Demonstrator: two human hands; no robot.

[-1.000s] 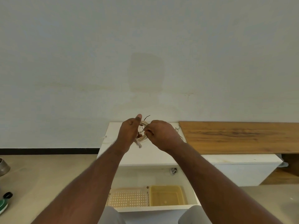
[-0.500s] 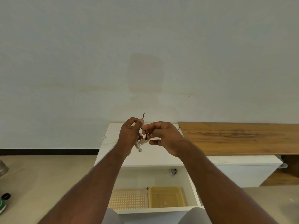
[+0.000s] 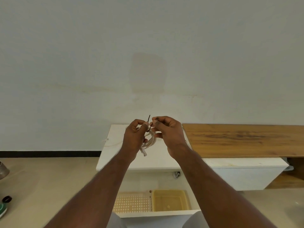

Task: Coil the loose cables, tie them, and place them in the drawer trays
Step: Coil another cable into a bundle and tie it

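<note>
- Both hands raised over the white surface (image 3: 148,162), well above the open drawer (image 3: 158,213).
- Left hand (image 3: 134,137) curled round a small coil of pale cable (image 3: 151,140); the clear plug end (image 3: 144,152) hangs below the fist.
- Right hand (image 3: 169,130) pinches a thin dark tie (image 3: 148,122) at the top of the coil; one end of the tie sticks up between the two thumbs.
- Handling, as judged: cable light and springy, loops likely to fan out if the grip eases. Best held where the loops bunch, right beside the tie. Tie looks thin and easily bent.
- Two trays in the drawer: a perforated tray (image 3: 133,203) on the left and a solid yellow tray (image 3: 169,201) touching it on the right.
- Hard to make out: whether the tie is wrapped fully round the coil or twisted shut — fingers cover it. Loop count unclear. Drawer front cut off by the frame's lower edge. A small dark item (image 3: 176,174) at the back of the drawer, unidentified.
</note>
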